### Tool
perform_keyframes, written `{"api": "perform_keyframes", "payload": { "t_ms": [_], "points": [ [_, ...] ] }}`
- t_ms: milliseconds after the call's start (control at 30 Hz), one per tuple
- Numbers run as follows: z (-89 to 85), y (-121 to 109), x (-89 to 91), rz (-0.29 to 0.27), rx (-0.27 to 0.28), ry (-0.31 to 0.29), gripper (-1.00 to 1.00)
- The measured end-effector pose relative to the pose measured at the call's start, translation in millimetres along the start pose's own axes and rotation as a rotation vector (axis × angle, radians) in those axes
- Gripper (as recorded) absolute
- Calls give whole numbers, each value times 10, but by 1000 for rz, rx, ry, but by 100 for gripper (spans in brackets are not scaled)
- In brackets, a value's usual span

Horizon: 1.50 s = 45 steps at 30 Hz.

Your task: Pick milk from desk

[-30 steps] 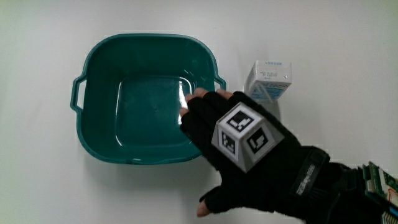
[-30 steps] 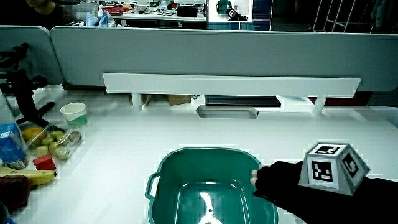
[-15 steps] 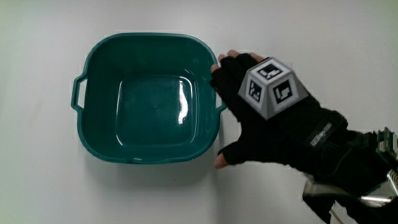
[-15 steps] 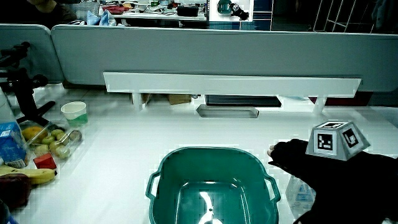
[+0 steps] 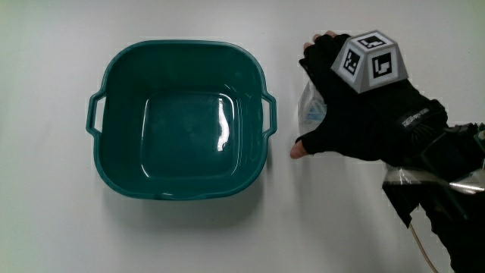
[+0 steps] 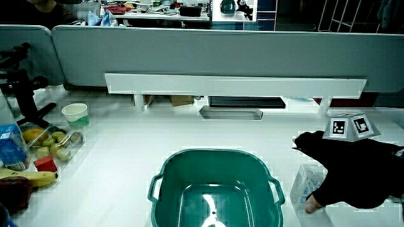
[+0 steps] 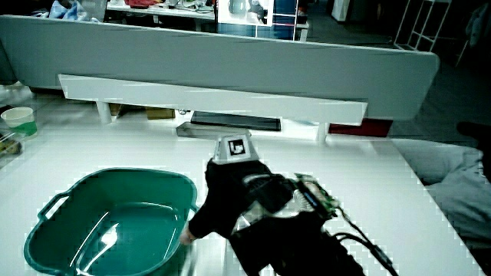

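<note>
Hand (image 5: 356, 106) laid over milk carton (image 5: 310, 111) beside teal basin (image 5: 180, 120), fingers curled around carton, thumb at its near side.

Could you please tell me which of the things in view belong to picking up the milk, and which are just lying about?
Belong to the job:
- milk carton, standing on the desk beside the basin
- the hand, resting over the carton with its fingers around it

Just lying about:
- teal basin
- paper cup
- fruit and packets at the desk's edge
</note>
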<state>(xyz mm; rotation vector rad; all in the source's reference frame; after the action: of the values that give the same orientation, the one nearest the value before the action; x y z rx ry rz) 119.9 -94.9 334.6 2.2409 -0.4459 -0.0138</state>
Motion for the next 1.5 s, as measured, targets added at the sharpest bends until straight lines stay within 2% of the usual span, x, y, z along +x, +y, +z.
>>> {"api": "perform_keyframes", "payload": {
  "t_ms": [100, 333, 400, 833, 1000, 1067, 1233, 1500],
  "points": [
    [-29, 95, 125, -32, -18, 13, 0],
    [-101, 258, 293, -82, -61, 32, 0],
    [-125, 299, 320, -106, -59, 16, 0],
    [-242, 479, 481, -144, -96, 22, 0],
    [-244, 490, 510, -126, -103, 48, 16],
    [-243, 500, 527, -123, -75, 39, 23],
    [-220, 492, 519, -106, -52, 53, 39],
    [-214, 511, 547, -93, -43, 75, 65]
  ]
}}
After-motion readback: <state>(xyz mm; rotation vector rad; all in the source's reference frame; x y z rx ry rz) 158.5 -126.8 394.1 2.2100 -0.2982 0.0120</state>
